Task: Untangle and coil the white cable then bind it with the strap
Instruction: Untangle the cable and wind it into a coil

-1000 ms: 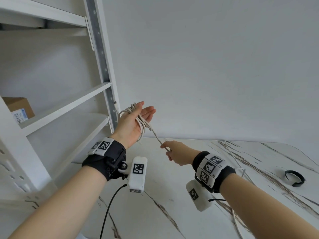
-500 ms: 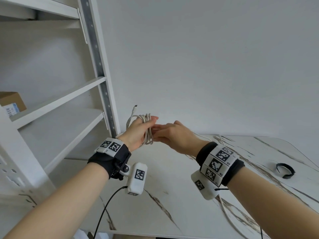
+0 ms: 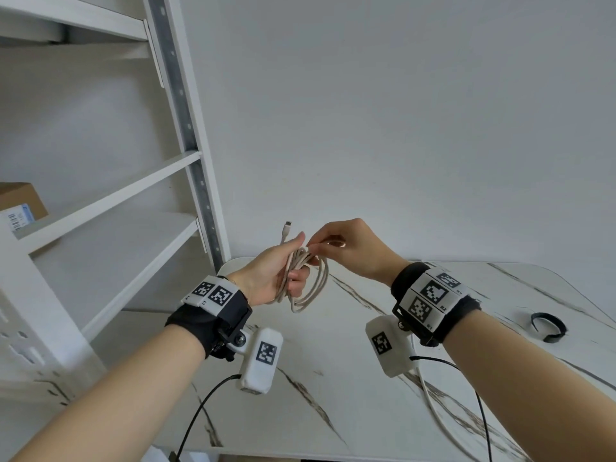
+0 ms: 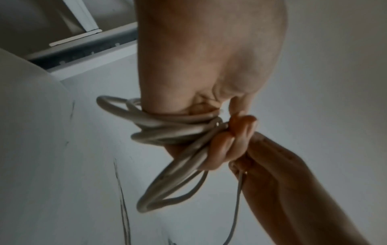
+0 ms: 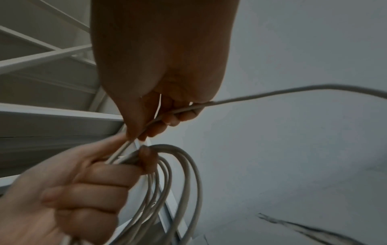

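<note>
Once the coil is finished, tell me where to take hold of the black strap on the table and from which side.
The black strap lies alone on the marble table, curled into an open C standing on its edge. Probably best to pinch the closed back of the curve from above, thumb inside and fingers outside. The right hand is nearer; the left hand holds the white cable coil.

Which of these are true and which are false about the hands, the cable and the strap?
1. The left hand holds loops of the white cable. True.
2. The black strap is wrapped around the cable. False: it lies on the table, apart from the cable.
3. The right hand pinches a strand of the cable. True.
4. The cable's plug lies on the table. False: it sticks up above the left hand.
5. A cardboard box sits on the shelf. True.
</note>
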Demonstrator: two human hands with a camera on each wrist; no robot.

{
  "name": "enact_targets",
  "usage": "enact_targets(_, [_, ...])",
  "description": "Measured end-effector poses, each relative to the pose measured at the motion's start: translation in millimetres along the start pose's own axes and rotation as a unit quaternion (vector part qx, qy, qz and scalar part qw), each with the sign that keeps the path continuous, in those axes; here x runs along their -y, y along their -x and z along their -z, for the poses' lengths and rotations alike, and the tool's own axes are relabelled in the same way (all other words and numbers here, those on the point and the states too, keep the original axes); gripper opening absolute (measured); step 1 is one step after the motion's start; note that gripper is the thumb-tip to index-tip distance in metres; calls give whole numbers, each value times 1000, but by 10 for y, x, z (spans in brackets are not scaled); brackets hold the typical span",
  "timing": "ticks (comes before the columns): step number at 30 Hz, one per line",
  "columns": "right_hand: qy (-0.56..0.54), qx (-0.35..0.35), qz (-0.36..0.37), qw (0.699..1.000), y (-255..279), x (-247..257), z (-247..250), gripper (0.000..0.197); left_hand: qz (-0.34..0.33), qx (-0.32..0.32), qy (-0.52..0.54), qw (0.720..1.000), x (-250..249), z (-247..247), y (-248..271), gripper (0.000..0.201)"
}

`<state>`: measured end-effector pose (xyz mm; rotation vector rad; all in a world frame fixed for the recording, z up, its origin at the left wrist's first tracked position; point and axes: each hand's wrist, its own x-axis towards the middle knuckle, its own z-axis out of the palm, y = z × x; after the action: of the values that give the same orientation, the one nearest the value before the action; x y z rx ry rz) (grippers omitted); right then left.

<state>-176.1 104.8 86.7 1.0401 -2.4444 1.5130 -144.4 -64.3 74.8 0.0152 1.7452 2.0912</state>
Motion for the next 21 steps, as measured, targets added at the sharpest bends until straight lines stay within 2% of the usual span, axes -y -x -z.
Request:
enact_targets(2, [-13, -19, -8, 1000, -1, -22, 8, 8, 3, 31, 2, 1000, -7, 27, 14, 46])
enact_targets(6, [-91, -41, -24, 995, 2, -91, 4, 5, -13, 82, -4, 997, -37, 47, 55, 23])
enact_targets(8, [-99, -48, -32, 993, -5, -128, -3, 9, -6, 82, 1, 997, -35, 66, 67, 24])
enact_targets(11, [-66, -61, -43, 995, -14, -200, -38, 14, -1, 74, 11, 997, -35, 70, 84, 29])
enact_targets(14, [-19, -78, -64, 995, 6, -342, -107, 18, -29, 66, 74, 995, -44, 79, 91, 26])
enact_targets(18, [49, -39, -97, 993, 99, -523, -226, 28, -94, 51, 150, 983, -51, 106, 72, 24])
enact_targets(21, [97, -6, -96, 991, 140, -567, -311, 31, -119, 32, 178, 976, -42, 81, 45, 35])
